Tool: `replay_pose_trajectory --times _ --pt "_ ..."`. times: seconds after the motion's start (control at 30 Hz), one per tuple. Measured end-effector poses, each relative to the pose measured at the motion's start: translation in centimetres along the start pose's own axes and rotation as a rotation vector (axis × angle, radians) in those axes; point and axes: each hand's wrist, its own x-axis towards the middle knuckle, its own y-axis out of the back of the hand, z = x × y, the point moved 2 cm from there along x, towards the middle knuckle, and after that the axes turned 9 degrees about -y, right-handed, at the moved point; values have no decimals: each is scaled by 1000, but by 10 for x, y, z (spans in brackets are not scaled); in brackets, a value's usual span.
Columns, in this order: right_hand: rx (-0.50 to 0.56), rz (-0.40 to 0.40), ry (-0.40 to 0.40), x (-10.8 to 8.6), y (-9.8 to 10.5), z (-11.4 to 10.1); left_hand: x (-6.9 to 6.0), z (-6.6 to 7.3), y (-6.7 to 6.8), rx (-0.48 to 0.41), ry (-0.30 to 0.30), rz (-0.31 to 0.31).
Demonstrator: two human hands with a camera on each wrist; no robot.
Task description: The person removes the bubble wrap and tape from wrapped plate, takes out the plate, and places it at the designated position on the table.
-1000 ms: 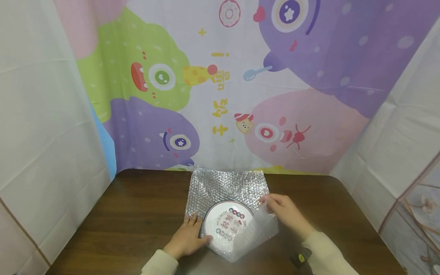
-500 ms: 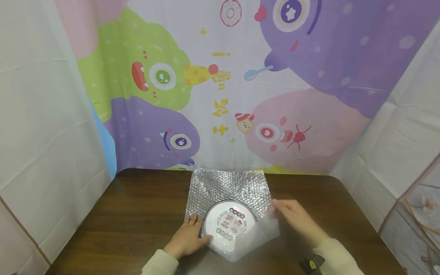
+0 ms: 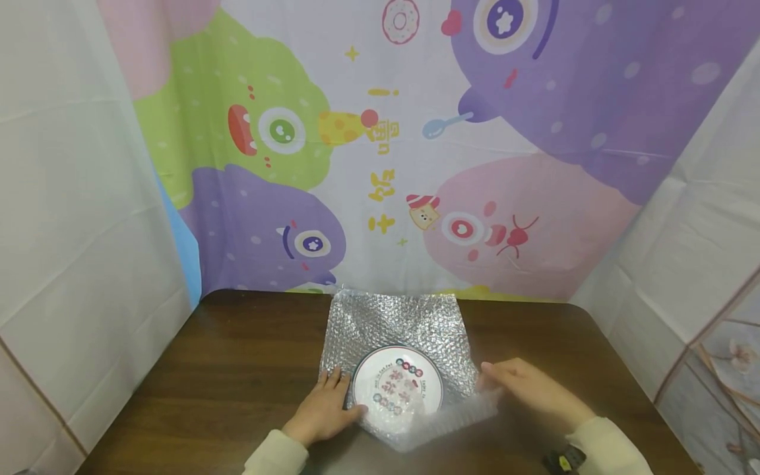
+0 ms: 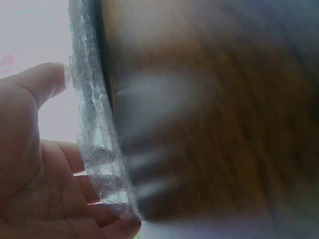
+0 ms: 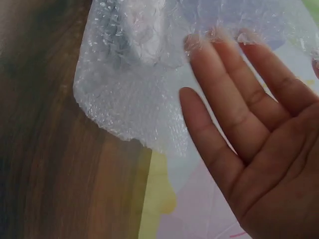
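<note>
A round white plate (image 3: 371,384) with a dark rim and printed pictures lies on silvery bubble wrap (image 3: 398,320); clear wrap covers its lower part. My left hand (image 3: 323,410) rests with spread fingers at the left edge of the wrap. In the left wrist view, the thumb and fingers of that hand (image 4: 35,169) touch the bubbly edge (image 4: 97,149). Right of the plate, my right hand (image 3: 537,392) pinches the raised corner of the clear layer. The right wrist view shows that hand (image 5: 264,134) with fairly straight fingers, their tips against the wrap (image 5: 129,104).
The dark wooden table (image 3: 249,336) extends on both sides of the wrap. A cartoon-printed curtain (image 3: 380,264) hangs at its back edge, and pale cloth (image 3: 71,231) hangs at the sides. A dark band is at the right sleeve (image 3: 608,448).
My right hand has moved right and toward the near edge, drawing the clear layer with it. More of the plate's right side shows. My left hand has stayed in place.
</note>
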Motion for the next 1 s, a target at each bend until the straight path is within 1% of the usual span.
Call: replay_pose_trajectory --times 0.1,0.17,0.23,0.27,0.37,0.43,0.53,0.77,0.87,1.0 --pt "-86 -62 37 -2 0 3 0 0 1 0 -2 3" --pt "-158 -100 85 -4 -1 6 0 1 1 -3 -3 2" --pt "-196 -153 130 -6 -3 8 0 1 1 -3 -4 0" --pt "-210 -175 137 -7 -3 8 0 1 1 -2 -6 -1" --pt "-233 -228 117 -11 -6 9 0 1 1 0 -6 -5" --pt "-219 -259 71 -14 -7 9 0 1 1 3 -7 -5" --pt "-256 -261 23 -16 -12 9 0 1 1 3 -8 -4" --pt "-366 -214 4 -21 -27 10 0 1 1 -1 -5 -4" --pt "-405 -177 -24 -25 -35 12 0 0 1 0 -4 -4" --pt "-462 -99 -41 -31 -45 17 0 0 0 1 -1 -6"
